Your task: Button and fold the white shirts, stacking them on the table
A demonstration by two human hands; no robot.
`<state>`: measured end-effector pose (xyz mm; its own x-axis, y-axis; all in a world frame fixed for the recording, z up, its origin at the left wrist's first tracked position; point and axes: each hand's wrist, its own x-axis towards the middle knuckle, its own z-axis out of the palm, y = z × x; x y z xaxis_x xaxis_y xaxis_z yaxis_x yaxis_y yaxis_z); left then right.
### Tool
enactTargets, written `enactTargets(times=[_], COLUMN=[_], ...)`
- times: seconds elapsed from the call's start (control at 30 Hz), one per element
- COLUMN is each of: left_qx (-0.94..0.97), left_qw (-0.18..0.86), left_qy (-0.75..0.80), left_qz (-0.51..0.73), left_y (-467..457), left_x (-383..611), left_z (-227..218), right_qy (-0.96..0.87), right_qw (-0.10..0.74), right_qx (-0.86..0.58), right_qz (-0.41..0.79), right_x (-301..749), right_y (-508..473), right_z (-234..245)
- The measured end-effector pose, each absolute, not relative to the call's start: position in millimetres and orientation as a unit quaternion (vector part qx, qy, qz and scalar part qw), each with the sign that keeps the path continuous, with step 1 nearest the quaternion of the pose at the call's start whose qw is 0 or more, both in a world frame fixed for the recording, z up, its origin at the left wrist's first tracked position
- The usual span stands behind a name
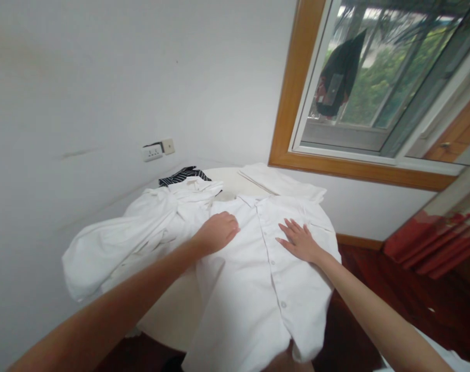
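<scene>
A white button-front shirt (pixel 250 274) is spread over a round table, collar toward the wall and lower hem hanging past the near edge. My left hand (pixel 217 232) is closed on the shirt's upper left part, its fingers curled together against the fabric. On the other side of the button line, my right hand (pixel 300 242) lies flat with fingers spread, pressing on the cloth. Wrinkles run below my left hand.
A heap of white clothes (pixel 141 232) lies at the left, with a black striped cloth (pixel 184 175) behind it. Folded white cloth (pixel 285 183) rests at the table's back. A wall socket (pixel 152 152), a window and a red curtain (pixel 438 243) are around the cream table (pixel 172 315).
</scene>
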<state>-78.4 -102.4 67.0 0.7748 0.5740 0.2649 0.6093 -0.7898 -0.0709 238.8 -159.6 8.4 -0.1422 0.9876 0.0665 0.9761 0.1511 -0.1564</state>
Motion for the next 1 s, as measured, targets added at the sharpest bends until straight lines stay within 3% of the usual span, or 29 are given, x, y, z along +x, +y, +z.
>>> enactTargets(times=[0.27,0.47,0.67,1.0], left_qx=[-0.891,-0.887,-0.878,-0.853], left_qw=[-0.016,-0.025,0.009,0.004], left_qy=[-0.44,-0.454,-0.464,-0.512], left_qz=[-0.11,-0.077,-0.119,-0.102], left_y=[-91.1,-98.0,-73.3,-36.0], left_x=[-55.2,-71.1,-36.5,-55.6], left_z=[7.4,14.2,15.9,2.9], right_qy=[-0.767,-0.772,-0.766,-0.72], right_qw=[0.068,0.057,0.092,0.056], right_qx=[-0.637,-0.632,-0.636,-0.691], right_qz=[0.027,0.036,-0.032,0.025], right_x=[237.6,243.0,221.3,214.8], right_y=[-181.3,-193.6,-137.6,-98.0], right_z=[6.7,20.3,47.0,9.7])
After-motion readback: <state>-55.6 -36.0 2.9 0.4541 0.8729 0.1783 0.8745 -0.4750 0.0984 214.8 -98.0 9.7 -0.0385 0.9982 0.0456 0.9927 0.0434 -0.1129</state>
